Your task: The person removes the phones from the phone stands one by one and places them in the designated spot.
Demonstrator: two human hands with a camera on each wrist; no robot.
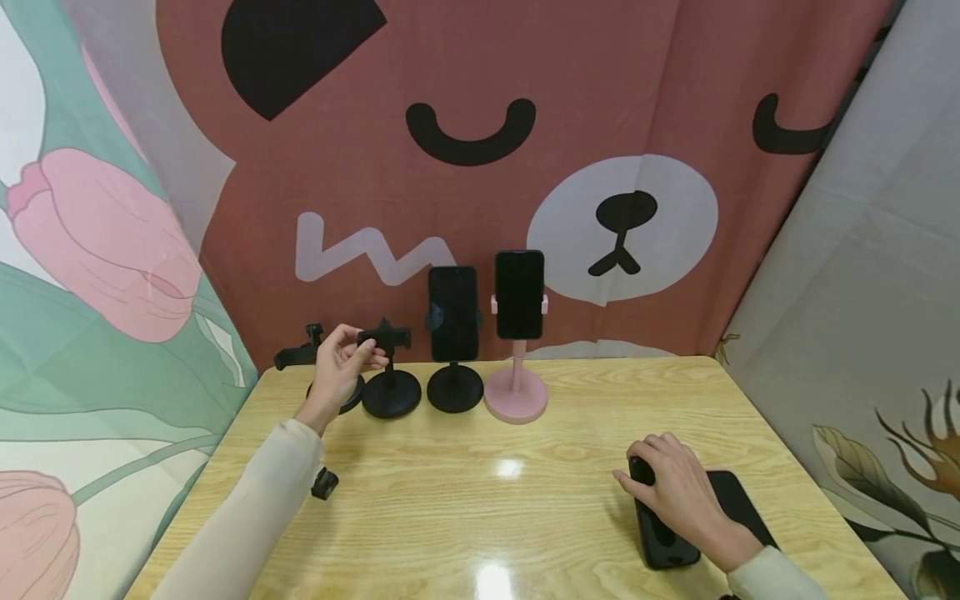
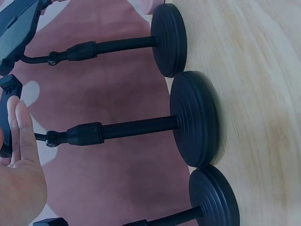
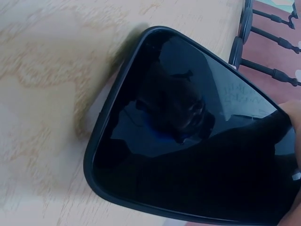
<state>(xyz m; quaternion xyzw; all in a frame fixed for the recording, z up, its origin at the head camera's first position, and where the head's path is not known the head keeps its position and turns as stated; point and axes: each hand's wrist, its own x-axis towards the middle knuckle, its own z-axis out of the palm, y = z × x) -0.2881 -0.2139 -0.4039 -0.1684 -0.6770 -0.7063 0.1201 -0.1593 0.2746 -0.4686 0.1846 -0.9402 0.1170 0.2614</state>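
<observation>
My left hand (image 1: 341, 367) pinches the clamp (image 1: 393, 337) at the top of a black phone stand (image 1: 392, 395), fingers on one side and thumb on the other. In the left wrist view the stand's ribbed round base (image 2: 195, 120) sits on the table, and the fingers (image 2: 26, 136) lie along the clamp. At the right, my right hand (image 1: 678, 483) grips a black smartphone (image 1: 671, 546) by its edges, its far end raised. The phone's glossy dark screen (image 3: 178, 141) fills much of the right wrist view. Another black phone (image 1: 738, 500) lies beside it, partly covered by the hand.
Right of the held stand, a black stand (image 1: 455, 390) and a pink stand (image 1: 516, 398) each carry an upright phone. Another black stand's clamp (image 1: 296, 357) shows at the left, its base partly behind my left hand. A small black piece (image 1: 325, 483) shows beside my left sleeve.
</observation>
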